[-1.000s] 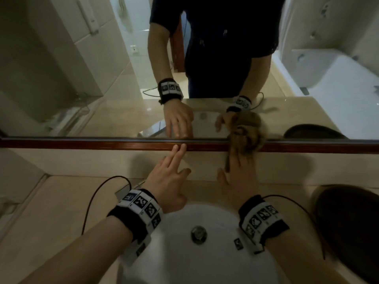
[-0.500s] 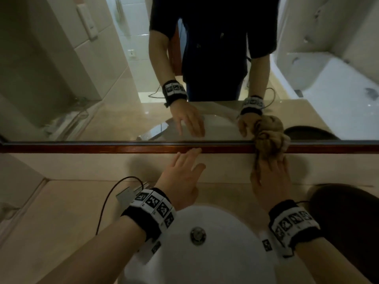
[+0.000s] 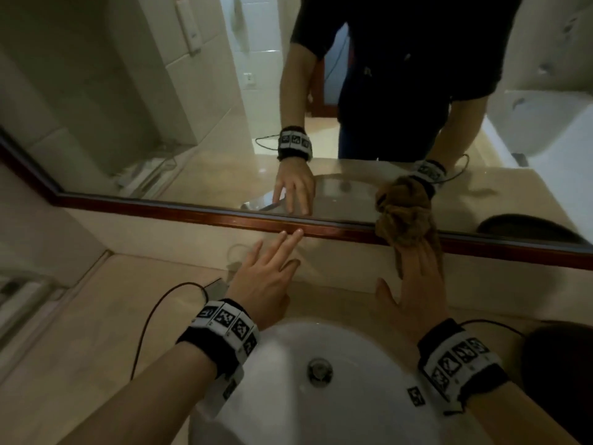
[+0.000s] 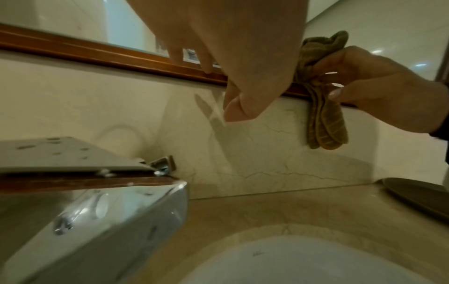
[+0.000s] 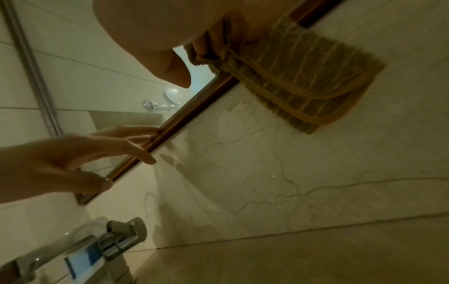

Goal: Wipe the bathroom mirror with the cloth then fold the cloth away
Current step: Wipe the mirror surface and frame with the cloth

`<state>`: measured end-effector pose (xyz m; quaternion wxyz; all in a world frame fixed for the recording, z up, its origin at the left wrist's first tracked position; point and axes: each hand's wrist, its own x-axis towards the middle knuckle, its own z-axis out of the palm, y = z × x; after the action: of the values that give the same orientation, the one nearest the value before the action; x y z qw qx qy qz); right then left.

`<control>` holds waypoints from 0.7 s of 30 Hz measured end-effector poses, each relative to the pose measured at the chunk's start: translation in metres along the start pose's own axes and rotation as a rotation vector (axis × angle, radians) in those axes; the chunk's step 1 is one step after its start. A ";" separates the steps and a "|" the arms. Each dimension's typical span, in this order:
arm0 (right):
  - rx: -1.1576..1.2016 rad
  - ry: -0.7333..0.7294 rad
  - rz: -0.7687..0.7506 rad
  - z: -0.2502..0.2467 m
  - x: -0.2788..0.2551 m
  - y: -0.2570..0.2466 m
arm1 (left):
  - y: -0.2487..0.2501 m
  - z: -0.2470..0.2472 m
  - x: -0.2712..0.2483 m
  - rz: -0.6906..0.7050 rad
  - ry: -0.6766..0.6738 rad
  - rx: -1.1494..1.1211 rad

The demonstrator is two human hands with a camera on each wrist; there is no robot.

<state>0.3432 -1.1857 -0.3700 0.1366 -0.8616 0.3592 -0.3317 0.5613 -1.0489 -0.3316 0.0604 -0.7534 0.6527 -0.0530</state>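
Observation:
The mirror (image 3: pixel 160 123) has a red-brown wooden frame (image 3: pixel 192 211) above a marble splashback. My right hand (image 3: pixel 417 284) pinches a bunched brown cloth (image 3: pixel 404 226) between thumb and fingers and holds it against the mirror's lower edge, over the frame. In the left wrist view the cloth (image 4: pixel 323 123) hangs down in folds below the right hand (image 4: pixel 369 86); the right wrist view shows the cloth (image 5: pixel 303 82) close up. My left hand (image 3: pixel 269 274) is empty, its straight fingertips (image 3: pixel 290 234) at the frame, left of the cloth.
A white basin (image 3: pixel 282 406) with a metal drain (image 3: pixel 319 369) lies below my wrists. A chrome faucet (image 4: pixel 97 211) stands under my left hand. A dark round dish (image 3: pixel 561 374) sits on the counter at the right. A black cable (image 3: pixel 150 322) loops at the left.
My right hand has slid the cloth to the right along the mirror's lower edge. The left hand stays open near the frame. My view has tilted.

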 end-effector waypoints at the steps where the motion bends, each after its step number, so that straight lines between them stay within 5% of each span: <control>1: 0.001 0.007 0.001 0.003 0.003 -0.004 | -0.004 0.000 -0.002 -0.033 0.003 0.010; 15: -0.076 -0.169 -0.370 0.078 0.068 -0.135 | -0.024 0.006 0.002 -0.094 -0.185 -0.063; 21: -0.133 -0.188 -0.311 0.060 0.054 -0.097 | -0.034 0.007 0.002 -0.025 -0.227 -0.029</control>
<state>0.4627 -1.1555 -0.3433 0.0596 -0.9410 0.2286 -0.2422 0.5955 -1.0459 -0.3330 0.1223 -0.7634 0.6329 0.0411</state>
